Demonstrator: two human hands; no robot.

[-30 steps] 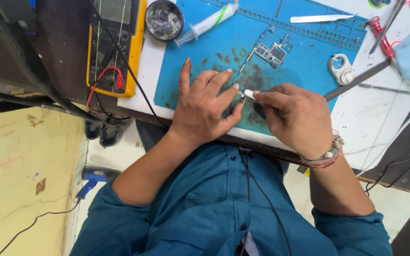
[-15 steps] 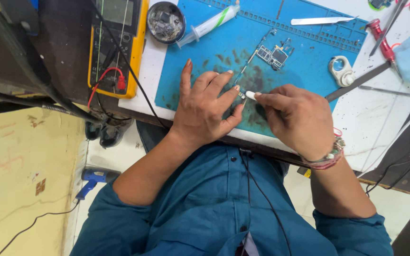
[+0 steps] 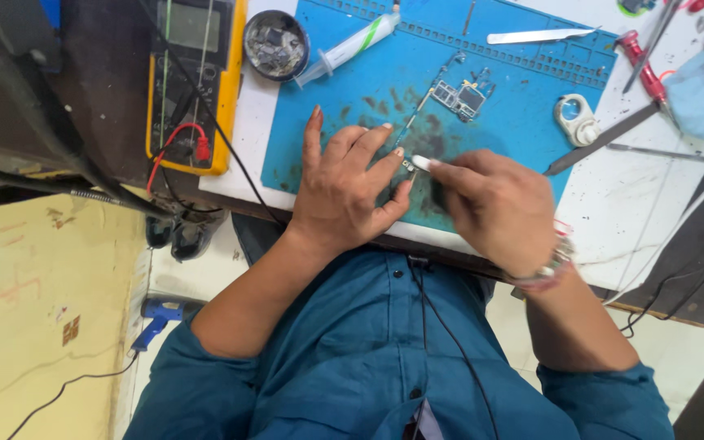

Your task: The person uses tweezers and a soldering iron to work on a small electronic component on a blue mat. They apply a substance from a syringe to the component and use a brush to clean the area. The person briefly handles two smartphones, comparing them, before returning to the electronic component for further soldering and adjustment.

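Both hands meet near the front edge of the stained blue rubber work mat [image 3: 352, 73] that covers the bench. The left hand [image 3: 344, 183] lies flat on the mat with its fingers spread wide, and the tips of its index and middle fingers press at a tiny metal part [image 3: 408, 165]. The right hand [image 3: 495, 208] is curled narrow and pinches a small white-tipped tool [image 3: 420, 162], whose tip points left and touches that part. So the part sits exactly between the two hands, just beyond the left fingertips and at the end of the right hand's tool; both are equally close. A thin metal probe [image 3: 419, 110] runs diagonally up from this spot toward a small bare circuit board [image 3: 459, 98] further back on the mat, well apart from either hand.
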